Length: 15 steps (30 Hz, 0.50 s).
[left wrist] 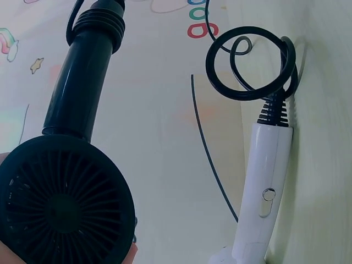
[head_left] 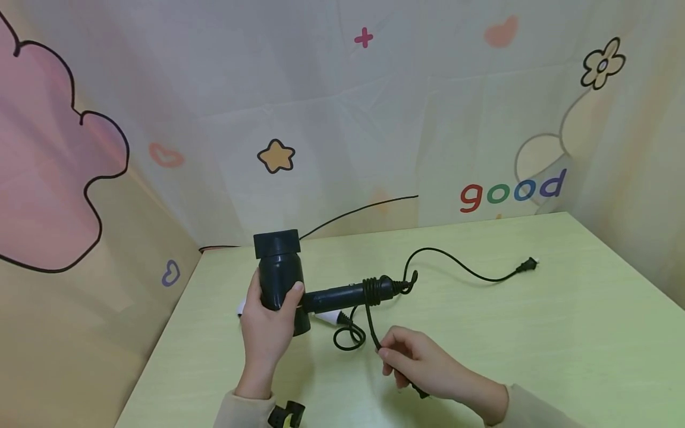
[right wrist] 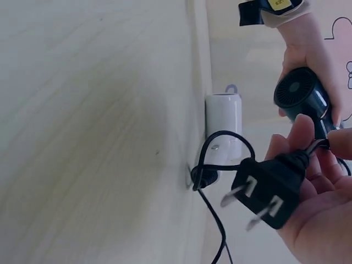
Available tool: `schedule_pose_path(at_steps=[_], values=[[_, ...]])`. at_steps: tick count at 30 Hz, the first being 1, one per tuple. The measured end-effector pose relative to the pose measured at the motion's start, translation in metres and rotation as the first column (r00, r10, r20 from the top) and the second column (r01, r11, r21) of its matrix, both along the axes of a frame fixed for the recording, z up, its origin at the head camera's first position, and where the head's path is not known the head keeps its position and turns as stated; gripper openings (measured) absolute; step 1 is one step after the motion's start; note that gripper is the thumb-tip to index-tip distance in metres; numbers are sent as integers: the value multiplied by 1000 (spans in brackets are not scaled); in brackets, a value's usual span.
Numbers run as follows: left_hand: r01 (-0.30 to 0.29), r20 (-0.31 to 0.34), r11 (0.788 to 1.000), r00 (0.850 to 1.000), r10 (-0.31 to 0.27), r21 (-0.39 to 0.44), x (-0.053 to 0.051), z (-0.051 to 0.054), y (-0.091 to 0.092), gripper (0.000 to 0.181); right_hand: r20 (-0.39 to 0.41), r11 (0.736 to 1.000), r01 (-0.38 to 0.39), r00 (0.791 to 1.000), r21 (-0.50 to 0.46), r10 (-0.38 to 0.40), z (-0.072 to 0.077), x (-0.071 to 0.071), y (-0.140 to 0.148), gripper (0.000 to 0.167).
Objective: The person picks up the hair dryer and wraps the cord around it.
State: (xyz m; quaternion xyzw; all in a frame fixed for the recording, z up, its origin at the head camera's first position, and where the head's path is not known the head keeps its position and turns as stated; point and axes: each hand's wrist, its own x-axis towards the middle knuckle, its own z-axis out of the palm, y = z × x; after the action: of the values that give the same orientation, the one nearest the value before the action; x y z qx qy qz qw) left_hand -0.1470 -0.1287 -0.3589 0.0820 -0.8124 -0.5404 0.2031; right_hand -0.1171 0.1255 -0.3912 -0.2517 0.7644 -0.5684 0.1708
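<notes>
Fingers of the right hand (head_left: 423, 364) pinch the black cord (head_left: 371, 327) by its plug (right wrist: 269, 190); the left hand (head_left: 269, 330) curls round a black hair dryer (head_left: 280, 273), held above the table (head_left: 481, 339). Coiling cord round the handle (head_left: 334, 298) seems underway; another turn calls for light tension.

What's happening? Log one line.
left hand: holds black dryer | right hand: pinches its cord | cord: looped round handle | white dryer: on table
</notes>
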Motion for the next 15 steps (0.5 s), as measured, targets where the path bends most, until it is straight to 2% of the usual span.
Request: schedule_pose_path(at_steps=[7, 15], values=[[7, 15, 1000, 1000, -7, 3, -1, 2, 2, 76, 36, 1000, 9, 999, 8, -10, -10, -11, 5, 25], [38, 24, 998, 999, -39, 57, -1, 4, 3, 71, 13, 998, 52, 999, 47, -52, -14, -20, 8, 30]])
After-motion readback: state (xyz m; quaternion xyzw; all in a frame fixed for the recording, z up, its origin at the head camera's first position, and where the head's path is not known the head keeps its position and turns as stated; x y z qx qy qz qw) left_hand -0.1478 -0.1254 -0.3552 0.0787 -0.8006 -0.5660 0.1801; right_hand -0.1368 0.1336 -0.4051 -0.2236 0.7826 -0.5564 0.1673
